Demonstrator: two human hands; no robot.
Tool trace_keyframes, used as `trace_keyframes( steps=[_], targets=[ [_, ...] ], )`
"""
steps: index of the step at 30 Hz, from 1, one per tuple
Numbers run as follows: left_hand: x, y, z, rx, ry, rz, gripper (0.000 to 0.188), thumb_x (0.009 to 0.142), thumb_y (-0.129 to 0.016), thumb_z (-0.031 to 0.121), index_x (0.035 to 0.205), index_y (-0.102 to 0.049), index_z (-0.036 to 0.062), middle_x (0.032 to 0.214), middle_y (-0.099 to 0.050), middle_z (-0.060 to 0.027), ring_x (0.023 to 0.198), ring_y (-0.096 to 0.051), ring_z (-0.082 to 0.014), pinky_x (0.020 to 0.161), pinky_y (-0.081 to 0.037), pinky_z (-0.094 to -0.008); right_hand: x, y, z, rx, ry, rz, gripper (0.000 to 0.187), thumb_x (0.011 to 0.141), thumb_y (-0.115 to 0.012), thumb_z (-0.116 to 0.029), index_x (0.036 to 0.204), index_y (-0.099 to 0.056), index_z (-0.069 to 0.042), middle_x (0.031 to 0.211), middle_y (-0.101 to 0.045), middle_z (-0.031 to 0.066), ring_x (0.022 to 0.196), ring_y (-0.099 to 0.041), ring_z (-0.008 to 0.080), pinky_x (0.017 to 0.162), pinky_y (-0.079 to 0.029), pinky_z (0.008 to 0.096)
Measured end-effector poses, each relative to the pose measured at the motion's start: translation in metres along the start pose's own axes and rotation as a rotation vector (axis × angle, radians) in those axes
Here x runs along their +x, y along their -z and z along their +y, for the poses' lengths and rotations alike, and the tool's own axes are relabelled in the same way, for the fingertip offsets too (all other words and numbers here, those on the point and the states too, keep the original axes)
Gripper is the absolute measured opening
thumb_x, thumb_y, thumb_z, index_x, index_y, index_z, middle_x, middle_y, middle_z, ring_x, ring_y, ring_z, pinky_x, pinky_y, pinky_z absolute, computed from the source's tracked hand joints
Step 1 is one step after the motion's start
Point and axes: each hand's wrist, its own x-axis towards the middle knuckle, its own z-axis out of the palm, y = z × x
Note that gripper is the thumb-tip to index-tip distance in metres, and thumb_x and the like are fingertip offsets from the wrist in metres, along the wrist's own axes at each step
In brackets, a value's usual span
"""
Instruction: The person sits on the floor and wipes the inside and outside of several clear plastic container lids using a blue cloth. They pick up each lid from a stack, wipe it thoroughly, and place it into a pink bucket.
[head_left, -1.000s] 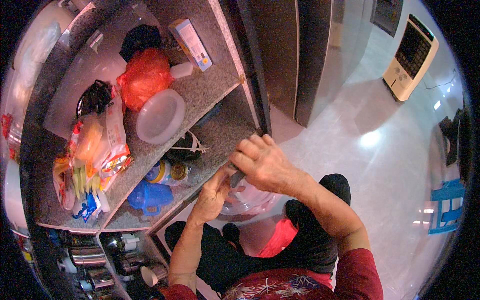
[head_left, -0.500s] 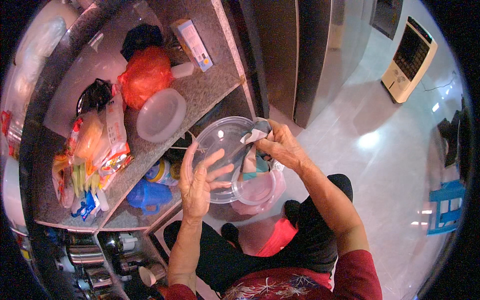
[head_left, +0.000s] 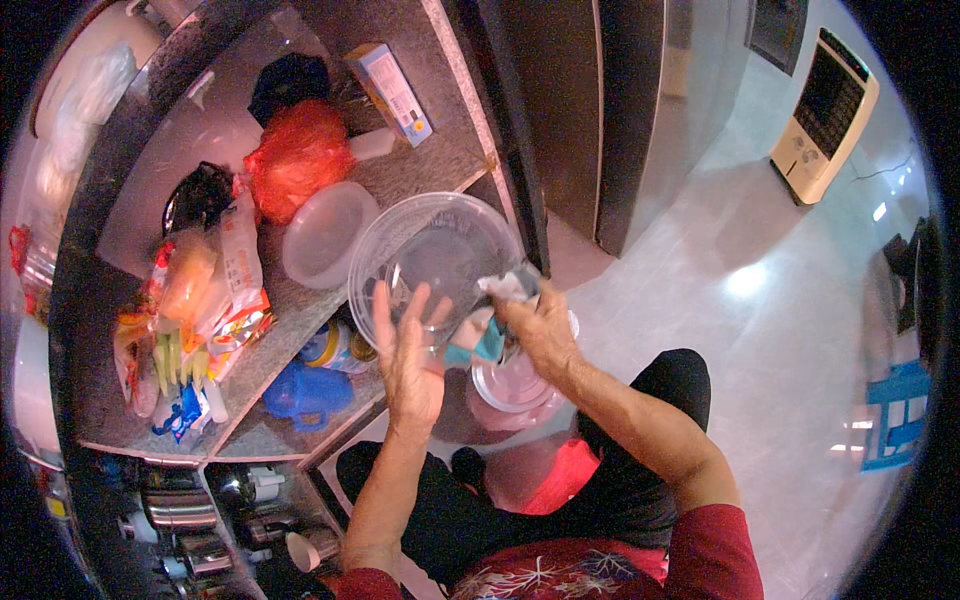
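Observation:
A round, clear plastic container (head_left: 440,240) is held up in front of me, tilted beside the counter edge. My left hand (head_left: 412,370) supports its near left side, fingers spread against the plastic. Pinched in my right hand (head_left: 540,330) is a patterned cloth (head_left: 482,338) in white, grey and teal, pressed near the container's right rim. The fingers of that hand are slightly blurred. Below the cloth, a smaller clear round container (head_left: 518,385) sits over something pink, partly hidden by my right hand and the cloth.
On the counter at left lie a translucent round lid or bowl (head_left: 328,235), a red plastic bag (head_left: 300,165), packaged food (head_left: 190,290) and a box (head_left: 392,93). A blue jug (head_left: 308,395) stands on the shelf below. An air cooler (head_left: 820,118) stands far right.
The clear container has moved up and left and tilted differently. My right hand has shifted down and left with the cloth, and my left hand has turned slightly to the right.

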Motion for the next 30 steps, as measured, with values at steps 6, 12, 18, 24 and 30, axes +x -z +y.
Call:
trace_keyframes(
  steps=[6,12,18,24,30],
  targets=[
    [0.005,0.026,-0.026,0.23,-0.006,0.361,0.042,0.092,-0.059,0.035,0.125,-0.048,0.0115,0.117,-0.057,-0.0099,0.101,-0.057,-0.0236,0.08,-0.05,-0.0417,0.023,0.013,-0.035,-0.787,0.974,0.354,0.026,0.076,-0.067,-0.011,0.096,-0.055,-0.001,0.087,-0.055,0.0153,0.077,-0.056,0.0355,0.063,-0.049,0.0386],
    [0.014,0.008,0.007,-0.329,0.295,-0.012,0.053,0.093,-0.05,0.047,0.122,-0.048,0.0029,0.12,-0.057,-0.0159,0.108,-0.058,-0.03,0.085,-0.051,-0.0427,0.0,0.007,-0.02,-1.127,1.293,0.043,0.028,0.074,-0.063,-0.019,0.095,-0.057,-0.002,0.092,-0.055,0.0124,0.079,-0.055,0.026,0.063,-0.049,0.0342],
    [0.022,0.038,-0.006,-0.322,0.333,0.12,0.062,0.085,-0.049,0.005,0.142,-0.025,0.0098,0.134,-0.047,-0.017,0.115,-0.055,-0.0371,0.084,-0.053,-0.0507,-0.024,-0.001,0.005,-1.125,1.322,-0.469,0.032,0.071,-0.061,-0.016,0.1,-0.058,-0.001,0.103,-0.056,0.0148,0.086,-0.057,0.028,0.072,-0.052,0.0359],
    [0.014,0.032,0.02,-0.356,0.122,-0.116,0.078,0.082,-0.045,-0.003,0.148,-0.016,0.0269,0.147,-0.032,-0.0168,0.123,-0.047,-0.0415,0.087,-0.051,-0.0596,-0.014,0.011,-0.028,-0.693,0.951,-0.319,0.053,0.063,-0.067,-0.001,0.113,-0.052,-0.002,0.104,-0.053,0.0166,0.094,-0.054,0.0358,0.08,-0.048,0.0396],
    [-0.002,-0.001,0.01,-0.504,0.23,-0.325,0.09,0.079,-0.045,-0.009,0.15,-0.008,0.0328,0.152,-0.023,-0.0184,0.126,-0.044,-0.042,0.087,-0.051,-0.0592,0.001,0.0,-0.012,-0.712,0.715,0.154,0.06,0.068,-0.06,-0.005,0.126,-0.044,-0.002,0.12,-0.05,0.02,0.112,-0.047,0.0375,0.094,-0.037,0.0441]
  ],
)
